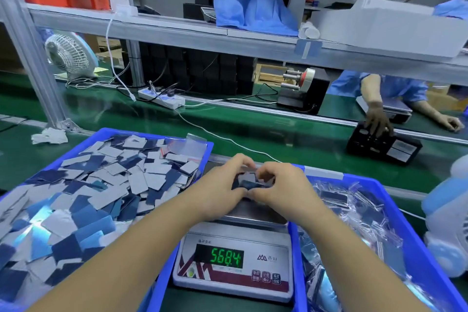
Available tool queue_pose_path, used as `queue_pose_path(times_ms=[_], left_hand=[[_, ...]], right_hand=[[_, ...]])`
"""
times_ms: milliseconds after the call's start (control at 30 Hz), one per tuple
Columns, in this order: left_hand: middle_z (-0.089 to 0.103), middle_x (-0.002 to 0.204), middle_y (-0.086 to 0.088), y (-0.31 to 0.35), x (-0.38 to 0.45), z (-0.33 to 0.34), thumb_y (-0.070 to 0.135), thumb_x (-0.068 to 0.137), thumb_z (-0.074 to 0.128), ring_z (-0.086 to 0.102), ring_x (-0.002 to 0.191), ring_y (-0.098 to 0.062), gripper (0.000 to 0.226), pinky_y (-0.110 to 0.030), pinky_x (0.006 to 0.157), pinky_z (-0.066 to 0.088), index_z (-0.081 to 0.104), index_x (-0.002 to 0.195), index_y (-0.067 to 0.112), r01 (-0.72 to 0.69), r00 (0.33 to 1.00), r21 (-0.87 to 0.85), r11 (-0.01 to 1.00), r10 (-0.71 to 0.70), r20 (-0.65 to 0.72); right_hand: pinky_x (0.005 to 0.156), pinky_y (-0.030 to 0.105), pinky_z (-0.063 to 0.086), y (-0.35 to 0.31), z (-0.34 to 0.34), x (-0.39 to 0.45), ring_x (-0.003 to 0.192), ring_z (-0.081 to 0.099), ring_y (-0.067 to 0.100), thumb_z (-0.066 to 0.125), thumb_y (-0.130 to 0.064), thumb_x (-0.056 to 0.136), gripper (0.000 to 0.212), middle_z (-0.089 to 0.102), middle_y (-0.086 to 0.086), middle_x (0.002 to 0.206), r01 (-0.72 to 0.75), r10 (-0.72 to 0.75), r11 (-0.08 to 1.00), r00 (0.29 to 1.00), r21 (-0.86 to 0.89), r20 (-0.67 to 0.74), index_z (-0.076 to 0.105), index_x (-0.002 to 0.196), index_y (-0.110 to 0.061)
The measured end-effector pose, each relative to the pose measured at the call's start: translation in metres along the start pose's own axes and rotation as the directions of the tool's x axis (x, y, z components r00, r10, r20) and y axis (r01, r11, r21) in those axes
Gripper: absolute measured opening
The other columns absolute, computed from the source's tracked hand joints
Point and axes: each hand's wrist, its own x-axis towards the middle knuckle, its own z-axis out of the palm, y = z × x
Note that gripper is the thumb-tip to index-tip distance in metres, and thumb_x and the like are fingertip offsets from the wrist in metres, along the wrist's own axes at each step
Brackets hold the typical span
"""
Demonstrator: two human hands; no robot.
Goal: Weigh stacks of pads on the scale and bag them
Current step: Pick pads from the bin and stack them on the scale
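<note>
**Both hands on a stack of pads over the scale**

The scale (pixel 234 258) stands on the green desk (pixel 291 134), and its display reads 568.4. Above the scale platform, the left hand (pixel 217 190) and the right hand (pixel 281 187) meet around a small stack of pads (pixel 249 181). The fingers of both hands are curled and clamped on this stack from its two sides; the thumbs touch each other at the near edge.

To the left of the scale is a blue bin (pixel 202 145) full of loose pads (pixel 101 185), grey and dark blue, lying in disorder. Some empty clear bags (pixel 188 144) lie at its far corner, next to the scale. To the right of the scale is a second blue bin (pixel 395 197), which holds clear bags with pads inside (pixel 354 208).
</note>
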Motion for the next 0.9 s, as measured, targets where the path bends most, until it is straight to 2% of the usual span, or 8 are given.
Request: queue_pose_path(times_ms=[100,233,367,500,600,700,800,900], left_hand=[[0.056,0.136,0.016,-0.006,-0.001,0.004,0.011,0.096,0.05,0.053,0.122,-0.007,0.051,-0.025,0.096,0.044,0.04,0.128,0.05,0.003,0.999,0.076,0.997,-0.005,0.032],[0.056,0.141,0.012,-0.009,-0.001,0.009,0.008,0.095,0.049,0.052,0.124,-0.009,0.055,-0.022,0.1,0.041,0.045,0.14,0.04,-0.012,0.998,0.132,0.991,0.021,-0.063],[0.058,0.138,0.006,-0.01,0.002,0.011,0.012,0.095,0.055,0.054,0.125,-0.011,0.056,-0.022,0.104,0.04,0.045,0.146,0.031,-0.013,0.976,0.115,0.993,0.038,-0.213],[0.056,0.141,0.01,-0.014,-0.003,0.013,0.018,0.095,0.054,0.048,0.126,-0.005,0.056,-0.016,0.1,0.035,0.042,0.148,0.033,-0.078,0.966,0.169,0.983,0.116,-0.23],[0.062,0.133,0.01,-0.013,-0.004,0.015,0.021,0.097,0.055,0.053,0.12,-0.008,0.046,-0.016,0.093,0.037,0.051,0.142,0.032,-0.144,0.948,0.226,0.963,0.2,-0.246],[0.071,0.12,0.009,-0.012,-0.004,0.011,0.018,0.098,0.054,0.061,0.111,-0.009,0.037,-0.022,0.094,0.044,0.064,0.132,0.03,-0.139,0.936,0.175,0.975,0.187,-0.297],[0.073,0.098,0.017,-0.016,-0.005,0.007,0.021,0.097,0.056,0.061,0.091,0.005,0.03,-0.013,0.081,0.046,0.07,0.121,0.034,-0.04,0.942,0.091,0.995,0.068,-0.33],[0.066,0.073,0.028,-0.02,-0.004,0.0,0.023,0.096,0.061,0.057,0.078,0.016,0.018,-0.001,0.067,0.038,0.076,0.097,0.032,0.041,0.936,-0.029,0.999,-0.049,-0.349]], right_hand=[[0.063,0.016,0.039,-0.001,0.01,-0.001,0.077,0.055,0.01,0.081,-0.036,0.073,0.028,0.059,-0.014,0.078,-0.006,0.006,1.0,1.0,-0.031,0.013,0.064,0.093,-0.026],[0.07,0.026,0.043,-0.003,0.018,0.0,0.079,0.057,0.014,0.08,-0.033,0.075,0.024,0.058,-0.012,0.076,-0.027,0.027,1.0,0.999,0.002,-0.025,0.062,0.089,-0.025],[0.062,0.011,0.037,0.001,0.013,0.001,0.067,0.051,0.005,0.081,-0.031,0.074,0.026,0.056,-0.013,0.068,-0.001,0.001,1.0,0.997,-0.01,-0.076,0.056,0.078,-0.027],[0.062,0.011,0.036,0.004,0.011,0.001,0.074,0.053,0.007,0.081,-0.031,0.075,0.023,0.06,-0.016,0.076,-0.017,0.016,1.0,0.998,-0.019,-0.056,0.062,0.087,-0.027],[0.064,0.017,0.036,0.003,0.017,0.001,0.08,0.055,0.01,0.077,-0.031,0.078,0.018,0.063,-0.013,0.083,0.004,-0.005,0.999,1.0,-0.039,-0.026,0.067,0.092,-0.025],[0.06,0.01,0.035,0.004,0.022,0.003,0.071,0.053,0.002,0.075,-0.031,0.079,0.013,0.061,-0.017,0.075,-0.002,0.002,1.0,1.0,-0.02,-0.024,0.067,0.09,-0.03],[0.062,0.002,0.034,0.005,0.024,0.003,0.074,0.052,-0.001,0.073,-0.033,0.081,0.017,0.063,-0.02,0.08,-0.003,0.002,0.999,1.0,-0.033,-0.027,0.071,0.098,-0.034],[0.064,0.0,0.034,0.005,0.023,0.002,0.077,0.052,0.0,0.072,-0.031,0.082,0.02,0.07,-0.017,0.089,0.013,-0.015,0.999,0.999,-0.045,-0.038,0.072,0.102,-0.034]])
